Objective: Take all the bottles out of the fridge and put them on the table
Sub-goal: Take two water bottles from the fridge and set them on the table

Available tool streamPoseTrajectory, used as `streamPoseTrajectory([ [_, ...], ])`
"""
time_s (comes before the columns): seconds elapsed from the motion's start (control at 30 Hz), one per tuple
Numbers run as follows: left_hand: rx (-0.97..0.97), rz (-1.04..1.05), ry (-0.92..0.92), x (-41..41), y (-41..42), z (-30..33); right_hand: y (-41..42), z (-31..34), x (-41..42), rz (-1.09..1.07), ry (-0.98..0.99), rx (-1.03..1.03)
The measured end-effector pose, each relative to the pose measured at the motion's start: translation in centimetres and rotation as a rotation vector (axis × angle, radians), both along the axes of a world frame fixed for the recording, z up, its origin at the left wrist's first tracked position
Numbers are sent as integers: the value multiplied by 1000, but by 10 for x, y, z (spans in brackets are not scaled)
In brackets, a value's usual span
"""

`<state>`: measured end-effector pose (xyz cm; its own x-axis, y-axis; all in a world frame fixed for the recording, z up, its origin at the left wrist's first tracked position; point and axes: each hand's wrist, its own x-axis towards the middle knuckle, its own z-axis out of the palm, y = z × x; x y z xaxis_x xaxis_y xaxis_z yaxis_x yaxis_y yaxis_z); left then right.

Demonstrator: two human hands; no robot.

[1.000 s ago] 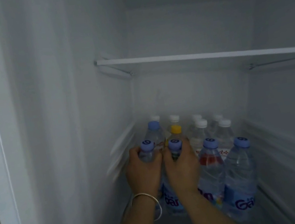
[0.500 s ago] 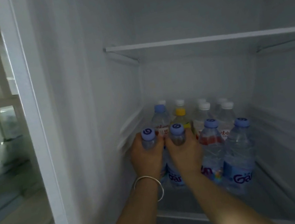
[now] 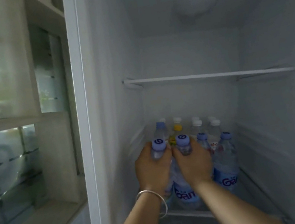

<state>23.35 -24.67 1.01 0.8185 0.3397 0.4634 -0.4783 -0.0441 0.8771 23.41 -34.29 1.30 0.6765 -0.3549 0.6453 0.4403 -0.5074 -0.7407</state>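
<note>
I see my left hand [image 3: 153,167] and right hand [image 3: 193,160] each gripping a bottle neck near the fridge shelf's [image 3: 182,214] front-left corner.

Left hand [image 3: 153,168] and right hand [image 3: 193,160] side by side, fingers curled.

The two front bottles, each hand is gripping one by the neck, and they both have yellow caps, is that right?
Not quite. The left hand and right hand each grip a front bottle by the neck, but both caps are blue, as the head view shows. The only yellow cap sits on a bottle behind them.
</note>
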Motion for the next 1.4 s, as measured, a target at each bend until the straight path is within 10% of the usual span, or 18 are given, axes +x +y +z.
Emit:
streamPoseTrajectory([
  [0.73, 152, -620, 277, -356, 55, -57, 41, -64, -407, -437, 318, 92],
  [1.4, 195, -1239, 310, -749, -178, -60, -159, -64, -865, -941, 330, 188],
])
